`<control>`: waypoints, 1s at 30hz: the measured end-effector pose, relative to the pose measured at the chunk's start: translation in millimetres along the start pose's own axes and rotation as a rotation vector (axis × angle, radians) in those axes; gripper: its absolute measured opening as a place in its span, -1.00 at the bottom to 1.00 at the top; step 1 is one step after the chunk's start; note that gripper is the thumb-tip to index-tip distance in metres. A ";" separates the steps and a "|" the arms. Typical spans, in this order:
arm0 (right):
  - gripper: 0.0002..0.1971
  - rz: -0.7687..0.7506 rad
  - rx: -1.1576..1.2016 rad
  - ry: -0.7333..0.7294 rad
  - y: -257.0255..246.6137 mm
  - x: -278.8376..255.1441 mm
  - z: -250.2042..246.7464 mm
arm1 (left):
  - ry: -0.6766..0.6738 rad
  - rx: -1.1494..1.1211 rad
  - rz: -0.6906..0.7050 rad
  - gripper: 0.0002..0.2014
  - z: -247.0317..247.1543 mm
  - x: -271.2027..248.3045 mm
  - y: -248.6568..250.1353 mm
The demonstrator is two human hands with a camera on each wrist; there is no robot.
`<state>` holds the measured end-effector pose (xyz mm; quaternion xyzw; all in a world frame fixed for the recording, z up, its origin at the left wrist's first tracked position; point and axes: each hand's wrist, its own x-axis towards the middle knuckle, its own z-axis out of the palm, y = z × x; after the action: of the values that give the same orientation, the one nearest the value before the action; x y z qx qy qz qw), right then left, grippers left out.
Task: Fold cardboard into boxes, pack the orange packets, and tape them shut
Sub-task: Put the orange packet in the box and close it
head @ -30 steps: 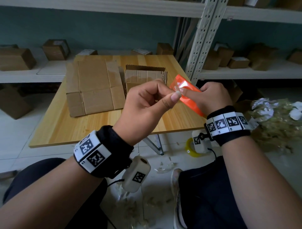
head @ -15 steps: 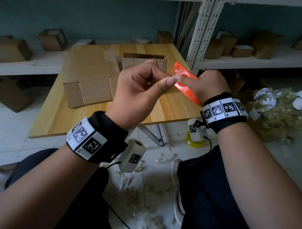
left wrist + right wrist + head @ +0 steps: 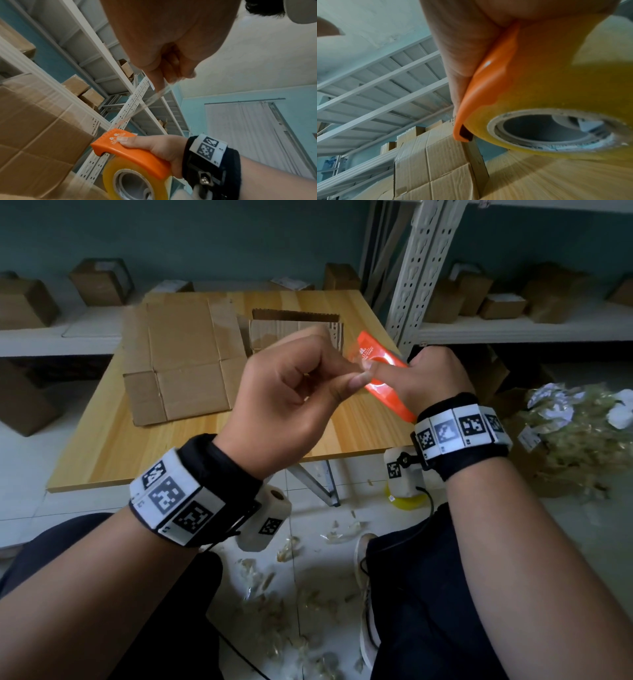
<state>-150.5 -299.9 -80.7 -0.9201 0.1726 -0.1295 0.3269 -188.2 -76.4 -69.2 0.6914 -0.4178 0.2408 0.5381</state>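
My right hand (image 3: 435,374) grips an orange tape dispenser (image 3: 373,354) with a roll of clear yellowish tape (image 3: 556,94), held above the wooden table (image 3: 137,460). The thumb presses on the dispenser's top (image 3: 130,151). My left hand (image 3: 356,376) pinches the free end of the tape between thumb and forefinger. A short clear strip (image 3: 150,98) stretches from the pinch down to the cutter. A flattened cardboard blank (image 3: 185,357) lies on the table's left half. Behind my hands stands a box with open flaps (image 3: 294,326); its inside is hidden. No orange packets are visible.
White shelves (image 3: 513,328) hold several small cardboard boxes behind and to the right of the table. A perforated metal upright (image 3: 418,268) stands by the table's far right corner. A heap of clear wrappers (image 3: 579,433) lies at right. Scraps litter the floor (image 3: 308,604).
The view has tilted down slightly. Both hands keep their holds and stay close together, shifting only a little relative to the table.
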 end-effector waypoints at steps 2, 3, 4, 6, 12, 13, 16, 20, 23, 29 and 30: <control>-0.37 -0.002 0.000 -0.001 1.7 0.0 1.3 | 0.008 0.034 0.036 -0.84 -3.2 1.3 0.0; -0.37 0.001 -0.005 0.000 1.1 -1.0 2.1 | 0.015 0.041 0.053 -0.83 -3.4 1.0 2.1; -0.37 0.008 -0.021 0.006 0.5 -0.1 3.3 | 0.022 0.025 0.077 -0.84 -2.6 0.5 6.3; -0.43 0.064 -0.109 0.030 -4.0 -0.1 1.5 | 0.044 -0.052 0.168 -0.85 -0.2 3.2 21.5; -0.42 0.135 -0.147 0.044 8.7 1.9 -11.3 | 0.094 -0.171 0.040 -0.96 -17.3 11.1 4.1; -0.41 0.124 -0.149 -0.004 9.3 -0.1 -10.3 | 0.104 -0.228 -0.065 -0.95 -23.2 8.6 -5.6; -0.54 0.044 -0.242 -0.121 5.9 -4.3 -1.5 | 0.140 -0.455 -0.310 -0.90 -34.7 7.1 -21.0; -0.63 0.028 -0.277 -0.053 -3.3 -3.6 9.6 | 0.187 -0.664 -0.447 -0.83 -34.6 9.4 -25.3; -0.50 0.024 -0.166 0.014 -4.6 1.1 13.1 | 0.207 -0.756 -0.522 -0.81 -32.4 8.5 -27.6; -0.71 -0.128 -0.138 0.116 -14.7 -5.8 27.2 | 0.272 -0.914 -0.595 -0.70 -28.1 11.5 -32.3; -0.74 -0.182 -0.097 0.154 -16.9 -7.8 31.1 | 0.274 -0.942 -0.605 -0.70 -26.8 12.0 -32.7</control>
<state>-142.8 -267.2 -94.2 -0.9341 0.1188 -0.2204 0.2544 -151.4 -52.5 -69.4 0.4284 -0.1899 -0.0483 0.8821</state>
